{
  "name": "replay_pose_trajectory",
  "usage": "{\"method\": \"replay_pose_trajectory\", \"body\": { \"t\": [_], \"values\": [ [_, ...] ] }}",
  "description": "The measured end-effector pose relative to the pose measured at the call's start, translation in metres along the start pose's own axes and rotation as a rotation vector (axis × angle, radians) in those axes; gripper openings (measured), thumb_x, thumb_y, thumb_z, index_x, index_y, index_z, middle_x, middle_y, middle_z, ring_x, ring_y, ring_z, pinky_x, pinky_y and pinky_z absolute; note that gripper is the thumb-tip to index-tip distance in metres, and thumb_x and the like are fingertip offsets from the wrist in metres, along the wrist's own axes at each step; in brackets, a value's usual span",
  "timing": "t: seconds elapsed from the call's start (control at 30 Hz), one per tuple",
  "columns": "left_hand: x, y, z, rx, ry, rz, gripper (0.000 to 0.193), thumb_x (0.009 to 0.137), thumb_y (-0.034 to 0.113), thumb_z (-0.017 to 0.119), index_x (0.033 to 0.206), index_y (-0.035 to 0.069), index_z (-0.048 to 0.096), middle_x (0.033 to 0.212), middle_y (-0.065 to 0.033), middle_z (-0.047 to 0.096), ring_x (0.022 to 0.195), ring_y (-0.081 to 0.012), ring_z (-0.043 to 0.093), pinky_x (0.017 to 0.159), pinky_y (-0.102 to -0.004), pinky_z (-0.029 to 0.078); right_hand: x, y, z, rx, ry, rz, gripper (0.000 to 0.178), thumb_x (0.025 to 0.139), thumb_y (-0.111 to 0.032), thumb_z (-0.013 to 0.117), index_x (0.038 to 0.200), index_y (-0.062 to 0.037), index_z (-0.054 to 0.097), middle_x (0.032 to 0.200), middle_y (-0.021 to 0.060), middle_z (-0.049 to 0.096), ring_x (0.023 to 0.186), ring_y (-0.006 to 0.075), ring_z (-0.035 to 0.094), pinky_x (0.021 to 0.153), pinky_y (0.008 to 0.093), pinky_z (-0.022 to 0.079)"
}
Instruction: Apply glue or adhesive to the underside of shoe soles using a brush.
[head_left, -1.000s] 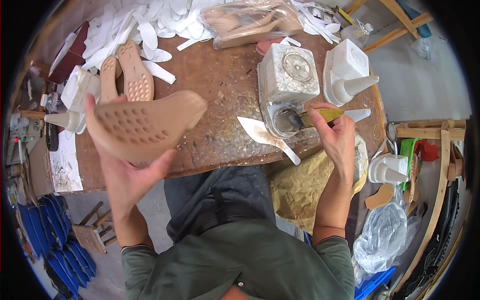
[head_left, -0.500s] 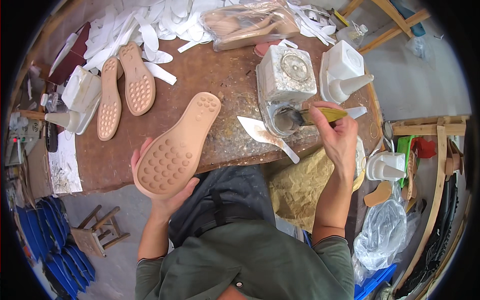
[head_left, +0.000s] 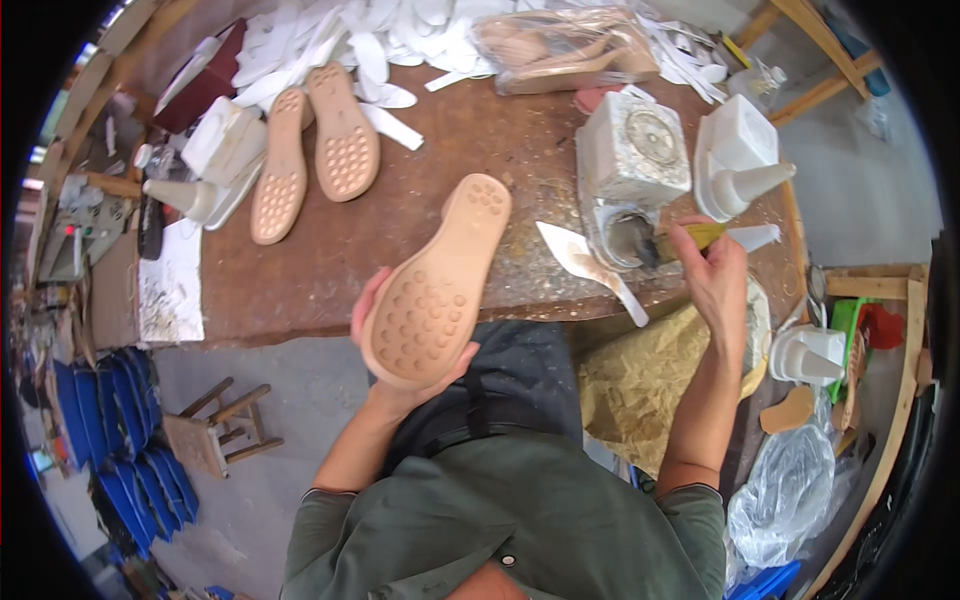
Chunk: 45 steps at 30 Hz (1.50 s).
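Observation:
My left hand (head_left: 398, 396) grips a tan shoe sole (head_left: 435, 290) by its wider end, fingers on one edge and thumb on the other. Rows of round hollows face up, and its narrow end points away from me over the table. In my right hand (head_left: 716, 275) is a brush (head_left: 706, 237) with a yellowish handle, pinched between thumb and fingers. Its dark bristles are at the round mouth of a stained white pot (head_left: 635, 160); how deep they reach is hard to see. A white insole-shaped piece (head_left: 580, 258) with brown smears lies between sole and pot.
Two more tan soles (head_left: 343, 140) lie at the left of the brown table (head_left: 420, 130). White cut pieces (head_left: 370, 55) pile along the back beside a plastic-wrapped bundle (head_left: 565, 50). Another white spouted pot (head_left: 738, 150) stands right. Crumpled brown paper (head_left: 640, 385) hangs before the table.
The whole view has swung, so the scene sits farther right in the picture. The sole stands slightly more upright in my left hand. My right hand keeps the brush at the pot's mouth.

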<state>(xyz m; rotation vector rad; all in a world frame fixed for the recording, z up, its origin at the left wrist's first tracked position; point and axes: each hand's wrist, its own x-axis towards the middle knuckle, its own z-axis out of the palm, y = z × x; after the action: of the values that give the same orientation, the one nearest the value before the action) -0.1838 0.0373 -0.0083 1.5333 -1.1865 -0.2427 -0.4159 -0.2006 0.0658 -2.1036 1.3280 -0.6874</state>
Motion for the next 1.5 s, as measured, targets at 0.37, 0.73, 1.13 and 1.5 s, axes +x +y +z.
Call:
{"method": "replay_pose_trajectory", "body": {
  "t": [0.37,0.73,1.13,1.5],
  "values": [
    [-0.023,0.041,-0.004,-0.309,0.080,-0.054,0.106,0.059,0.032,0.079,0.138,0.009,0.013,0.141,-0.0181,0.026,0.129,-0.0322,0.033,0.103,-0.0464,0.033,-0.047,-0.034,-0.014,1.093,0.077,-0.001,0.018,0.088,-0.012,0.058,0.098,0.0027,0.060,0.064,0.0056,0.059,0.046,0.0074,0.050,0.043,0.0193,0.038],
    [-0.039,0.126,-0.021,-0.955,0.001,-0.819,0.095,0.061,0.064,0.064,0.138,0.022,0.030,0.142,-0.0049,0.033,0.129,-0.0307,0.033,0.100,-0.0587,0.031,-0.074,-0.117,-0.003,1.103,0.129,-0.022,0.017,0.084,-0.009,0.064,0.096,0.0033,0.060,0.072,0.0075,0.061,0.049,0.0098,0.054,0.044,0.0189,0.043],
    [-0.024,0.154,-0.034,-1.168,-0.160,-1.069,0.100,0.058,0.074,0.061,0.139,0.023,0.034,0.142,-0.0008,0.035,0.130,-0.0332,0.031,0.098,-0.0640,0.031,-0.058,-0.115,-0.020,1.049,0.198,-0.161,0.019,0.085,-0.012,0.063,0.097,0.0031,0.060,0.070,0.0078,0.062,0.048,0.0096,0.055,0.042,0.0190,0.042],
    [0.003,0.148,-0.033,-1.341,-0.206,-1.123,0.096,0.064,0.070,0.060,0.140,0.019,0.031,0.143,-0.0092,0.033,0.127,-0.0378,0.034,0.100,-0.0556,0.035,-0.120,-0.128,0.006,0.978,0.105,-0.186,0.016,0.086,-0.002,0.058,0.100,0.0052,0.055,0.075,0.0129,0.062,0.056,0.0124,0.059,0.050,0.0221,0.047]
  ]
}}
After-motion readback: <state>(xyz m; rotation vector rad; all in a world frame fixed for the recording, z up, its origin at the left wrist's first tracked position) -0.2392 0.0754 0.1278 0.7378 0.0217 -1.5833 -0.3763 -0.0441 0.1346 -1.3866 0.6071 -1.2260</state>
